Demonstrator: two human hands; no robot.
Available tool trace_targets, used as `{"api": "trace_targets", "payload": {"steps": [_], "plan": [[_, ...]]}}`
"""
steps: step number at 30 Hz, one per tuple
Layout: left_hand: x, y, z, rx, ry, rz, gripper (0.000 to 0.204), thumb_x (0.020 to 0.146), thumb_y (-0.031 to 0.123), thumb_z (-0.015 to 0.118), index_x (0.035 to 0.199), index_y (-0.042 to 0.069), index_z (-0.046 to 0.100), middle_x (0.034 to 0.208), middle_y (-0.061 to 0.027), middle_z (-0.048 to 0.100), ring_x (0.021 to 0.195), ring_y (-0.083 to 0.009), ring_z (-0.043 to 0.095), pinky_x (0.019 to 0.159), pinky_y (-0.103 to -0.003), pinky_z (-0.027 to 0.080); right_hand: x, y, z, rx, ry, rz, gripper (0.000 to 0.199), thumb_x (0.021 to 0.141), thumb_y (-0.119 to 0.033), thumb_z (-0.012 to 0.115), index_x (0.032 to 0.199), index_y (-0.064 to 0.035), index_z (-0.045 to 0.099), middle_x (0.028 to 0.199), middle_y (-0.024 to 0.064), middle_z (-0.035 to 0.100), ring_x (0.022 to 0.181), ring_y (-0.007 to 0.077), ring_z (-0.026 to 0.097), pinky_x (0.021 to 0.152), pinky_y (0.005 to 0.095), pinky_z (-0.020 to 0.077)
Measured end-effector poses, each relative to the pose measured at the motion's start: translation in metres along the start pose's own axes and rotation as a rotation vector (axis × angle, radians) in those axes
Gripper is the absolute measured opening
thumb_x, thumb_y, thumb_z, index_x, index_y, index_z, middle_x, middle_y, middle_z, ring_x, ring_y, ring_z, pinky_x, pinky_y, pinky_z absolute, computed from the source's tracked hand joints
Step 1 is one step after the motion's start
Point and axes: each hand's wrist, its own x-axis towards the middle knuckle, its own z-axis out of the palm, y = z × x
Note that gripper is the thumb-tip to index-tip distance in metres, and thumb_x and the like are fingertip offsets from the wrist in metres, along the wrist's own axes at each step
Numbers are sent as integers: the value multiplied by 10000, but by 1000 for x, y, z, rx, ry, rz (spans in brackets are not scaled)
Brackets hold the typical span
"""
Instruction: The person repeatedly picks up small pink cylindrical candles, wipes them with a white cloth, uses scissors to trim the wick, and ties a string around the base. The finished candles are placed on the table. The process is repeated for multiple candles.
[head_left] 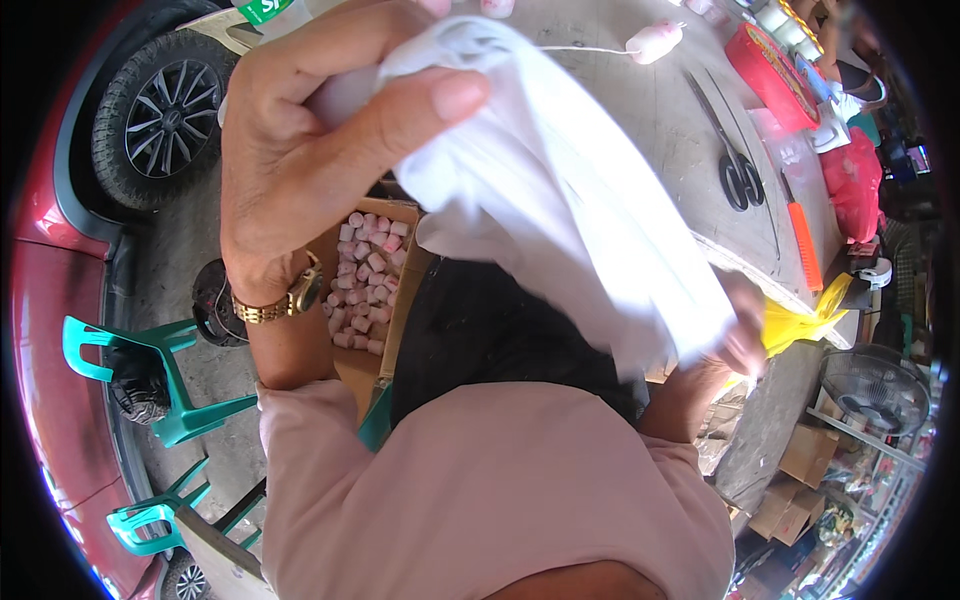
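Holding a white cloth [560,200] stretched between both hands, well apart from each other: left hand [300,150], raised close to the camera, clamped on the upper end with thumb pressed over the fabric and a gold wristwatch [285,300] at the wrist; right hand [735,335], lower and partly hidden behind the cloth's bottom edge, pinching that end. Below the cloth and just beside the left wrist, an open cardboard box [395,300] filled with small pink and white spools [365,275]. Beyond the cloth, a grey worktable [640,110] carrying black scissors [735,160], an orange-handled cutter [803,240] and a pink spool [655,40] trailing white thread. Left of the box, green plastic chairs [150,370] and a red car's wheel [160,110].
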Motion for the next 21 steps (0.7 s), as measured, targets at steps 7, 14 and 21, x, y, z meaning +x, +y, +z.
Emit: {"api": "trace_targets", "payload": {"steps": [7, 14, 21], "plan": [[9, -11, 40, 150, -307, -94, 215, 844, 179, 743, 816, -3, 632, 765, -20, 560, 717, -81, 508, 615, -250, 391, 8, 98, 20, -276, 307, 459, 280, 794, -194, 629, 985, 9, 636, 880, 159, 665, 777, 273, 642, 685, 358, 509], [-42, -10, 49, -583, 4, -825, 419, 961, 391, 572, 795, 9, 619, 701, -47, 589, 573, -111, 538, 535, -265, 458, 34, 44, 70, -496, 68, 528, 277, 809, -207, 657, 1001, -9, 639, 832, 142, 661, 726, 259, 642, 650, 353, 512], [-79, -10, 73, -749, -248, -983, 413, 980, 367, 514, 865, -12, 633, 759, -89, 591, 561, -131, 571, 647, -296, 582, 57, 30, 90, -627, -28, 762, 282, 817, -189, 685, 1053, -42, 643, 805, 118, 666, 681, 234, 646, 622, 341, 518]]}}
